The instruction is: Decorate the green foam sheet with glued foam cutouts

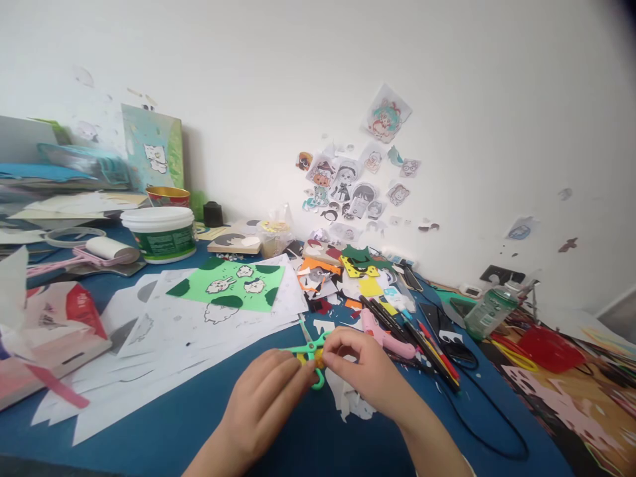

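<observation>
My left hand (265, 397) and my right hand (365, 364) meet low in the middle, above the blue tabletop. Between their fingertips shows a small yellow-orange piece (318, 358), partly covered by the fingers; its exact kind cannot be made out. Both hands are closed at the fingertips around it. Green-handled scissors (311, 346) lie right at the fingers with their blades apart. Whether a finger touches the scissors is unclear. Scraps of white paper (352, 401) lie under my right hand.
A green card (233, 281) with cut-out drawings rests on white sheets (149, 358) at left. Paper scraps, a pink glue gun (385, 334), pens (432, 351) and a black cable (497, 450) crowd the right. A white-lidded tub (159, 235) and a clear bottle (491, 310) stand farther back.
</observation>
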Tool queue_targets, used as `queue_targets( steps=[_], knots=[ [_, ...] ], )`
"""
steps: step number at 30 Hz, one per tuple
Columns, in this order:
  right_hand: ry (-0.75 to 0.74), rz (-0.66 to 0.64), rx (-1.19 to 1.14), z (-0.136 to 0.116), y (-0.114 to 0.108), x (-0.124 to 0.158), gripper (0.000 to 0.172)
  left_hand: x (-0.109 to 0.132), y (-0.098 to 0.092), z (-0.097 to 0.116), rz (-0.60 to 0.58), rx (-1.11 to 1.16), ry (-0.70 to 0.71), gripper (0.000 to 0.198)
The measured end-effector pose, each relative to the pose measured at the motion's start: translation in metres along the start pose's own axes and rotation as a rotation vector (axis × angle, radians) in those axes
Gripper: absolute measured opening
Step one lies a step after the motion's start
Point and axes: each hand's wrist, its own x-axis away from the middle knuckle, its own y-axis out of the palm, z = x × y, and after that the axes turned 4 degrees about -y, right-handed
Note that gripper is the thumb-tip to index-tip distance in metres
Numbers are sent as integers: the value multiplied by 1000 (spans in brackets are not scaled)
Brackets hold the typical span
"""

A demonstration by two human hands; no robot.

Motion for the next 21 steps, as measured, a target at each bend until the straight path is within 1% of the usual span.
queue_targets(
  steps=[3, 6, 10, 12, 13, 15, 16, 19, 20, 21],
  knots=[
    [12, -4, 18, 1, 0, 0, 12, -2, 3, -4, 18, 32, -144, 31],
    [8, -20, 21, 1, 0, 1, 12, -5, 5, -5, -17, 97, -187, 26],
    [-14, -32, 16, 2, 1, 0, 12, -3, 8, -2, -6, 140, -224, 20],
    [-17, -29, 17, 3, 2, -1, 12, -2, 8, -1, 11, 171, -293, 18],
    [-20, -16, 24, 4, 2, -1, 12, -2, 7, -1, 18, 205, -350, 16],
    [-56, 27, 63, 5, 4, -1, 11, -3, 6, 0, 23, 330, -531, 8],
    [-91, 46, 89, 5, 5, -1, 10, -4, 5, 0, 12, 427, -660, 7],
    [-212, 81, 140, 3, 9, 1, 8, -9, 6, 6, -84, 838, -1143, 26],
    [-243, 94, 144, 2, 10, 1, 8, -10, 7, 9, -129, 991, -1283, 32],
    [-264, 113, 151, 2, 11, 2, 8, -11, 9, 11, -170, 1131, -1388, 37]
  ],
)
